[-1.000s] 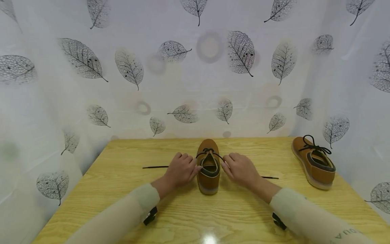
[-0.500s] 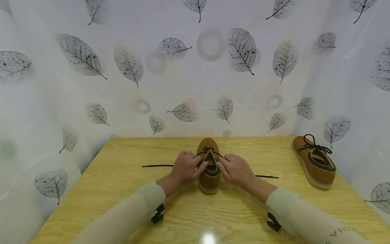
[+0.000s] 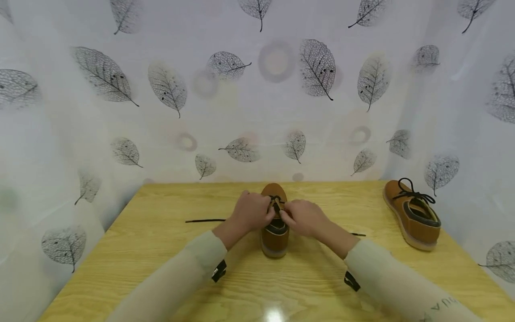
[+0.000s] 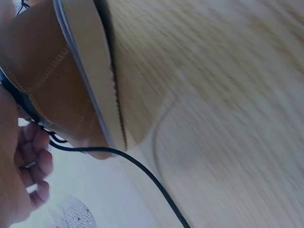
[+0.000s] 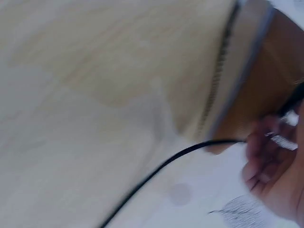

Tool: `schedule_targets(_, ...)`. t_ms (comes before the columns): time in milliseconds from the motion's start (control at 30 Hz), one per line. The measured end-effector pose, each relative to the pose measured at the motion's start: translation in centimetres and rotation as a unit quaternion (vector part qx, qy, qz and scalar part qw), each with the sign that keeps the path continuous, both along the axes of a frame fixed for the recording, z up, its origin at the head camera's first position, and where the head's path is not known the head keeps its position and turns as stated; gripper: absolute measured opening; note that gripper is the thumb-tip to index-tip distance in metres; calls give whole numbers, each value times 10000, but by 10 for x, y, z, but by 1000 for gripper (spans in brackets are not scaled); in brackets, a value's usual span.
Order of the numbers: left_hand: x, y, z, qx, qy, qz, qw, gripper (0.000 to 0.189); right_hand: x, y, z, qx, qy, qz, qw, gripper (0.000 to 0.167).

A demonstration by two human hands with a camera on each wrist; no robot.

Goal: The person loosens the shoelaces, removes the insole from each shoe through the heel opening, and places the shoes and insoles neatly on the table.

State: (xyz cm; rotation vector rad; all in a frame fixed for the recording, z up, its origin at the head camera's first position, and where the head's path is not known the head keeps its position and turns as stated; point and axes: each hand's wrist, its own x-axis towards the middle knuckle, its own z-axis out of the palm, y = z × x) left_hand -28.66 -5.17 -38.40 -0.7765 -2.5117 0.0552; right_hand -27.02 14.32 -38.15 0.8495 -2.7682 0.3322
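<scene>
At the brown shoe [image 3: 274, 245]: left hand [image 3: 252, 212] and right hand [image 3: 306, 218] are pinching black lace [image 3: 205, 220].
Shoe is standing centrally on the tabletop [image 3: 132, 241]; lace is threading the front, ends trailing loose, no bow showing, so lacing is seemingly part done. Second shoe [image 3: 422, 231], far right, is bearing a tied bow [image 3: 417, 194].

- head: left hand [image 3: 251, 211] and right hand [image 3: 307, 218] hide parts of lace [image 3: 205, 220]
- left wrist: shoe [image 4: 61, 95] cut off top and left
- right wrist: blurry, shoe cut off right
</scene>
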Motion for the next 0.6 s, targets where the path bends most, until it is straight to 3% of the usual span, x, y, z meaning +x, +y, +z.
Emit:
schedule_targets(100, 1, 7, 6, -235, -456, 415, 9978, 38, -1, -13, 11, 414, -319, -592, 9969, 38)
schedule_targets(200, 1, 11, 9, -393, -751, 671, 9941, 41, 0, -22, 16, 694, -304, -963, 9925, 40)
schedule_targets(267, 2, 11, 8, -450, -654, 702, 9944, 44, 2, -22, 15, 836, -163, -1136, 9899, 40)
schedule_targets(433, 3, 2, 1, -246, 117, 594, 9979, 42, 6, -16, 11, 956, 243, -1365, 9857, 39)
schedule_targets(600, 3, -4, -3, 68, 220, 474, 9986, 39, 8, -11, 11, 909, 291, -1346, 9863, 38)
